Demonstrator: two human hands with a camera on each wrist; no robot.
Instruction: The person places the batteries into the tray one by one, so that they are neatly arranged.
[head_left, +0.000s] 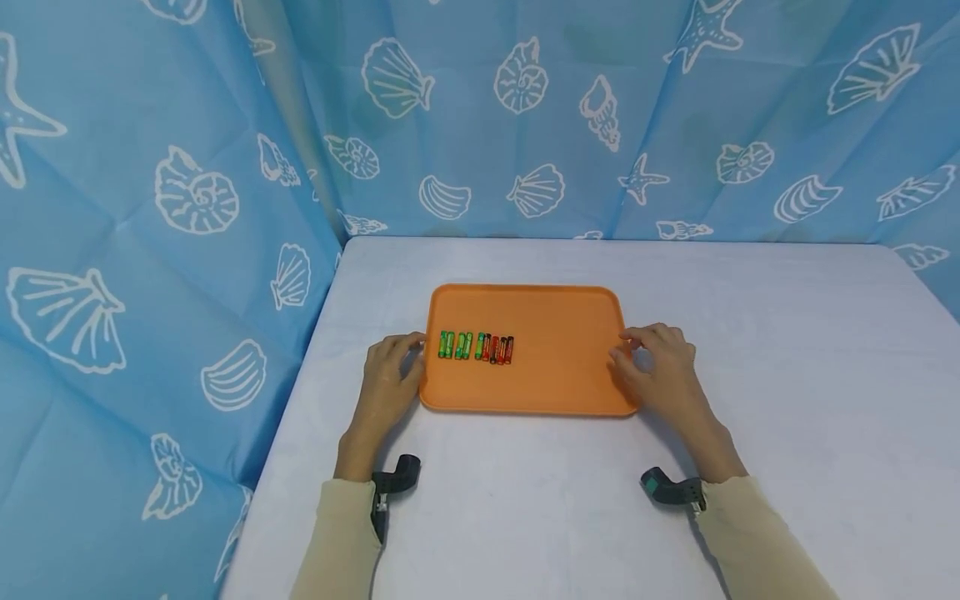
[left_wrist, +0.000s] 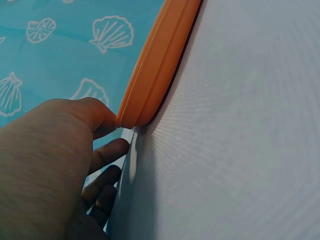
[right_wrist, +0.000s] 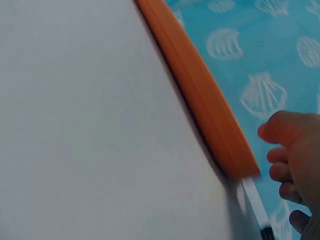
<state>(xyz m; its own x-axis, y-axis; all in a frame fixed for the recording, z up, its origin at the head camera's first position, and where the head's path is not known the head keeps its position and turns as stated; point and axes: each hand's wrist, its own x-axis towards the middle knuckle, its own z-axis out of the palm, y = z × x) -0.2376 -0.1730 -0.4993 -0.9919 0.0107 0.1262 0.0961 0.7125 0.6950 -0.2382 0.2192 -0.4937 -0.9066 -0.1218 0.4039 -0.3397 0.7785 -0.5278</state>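
An orange tray (head_left: 562, 350) lies flat on the white-covered table. In its left half stand two sets of small batteries in a row: green batteries (head_left: 461, 346) in pairs at the left, then red-and-black batteries (head_left: 501, 350) close together. My left hand (head_left: 390, 375) is at the tray's left edge; in the left wrist view its thumb (left_wrist: 102, 117) meets the rim while the other fingers hang loosely below. At the right edge is my right hand (head_left: 663, 367), fingers loosely bent. The right wrist view shows a gap between its thumb (right_wrist: 282, 127) and the tray.
A white cloth (head_left: 525, 500) covers the table. Blue curtains (head_left: 465, 125) with white shell and starfish prints hang behind and at the left. Black wrist-camera mounts (head_left: 401, 475) sit on both wrists.
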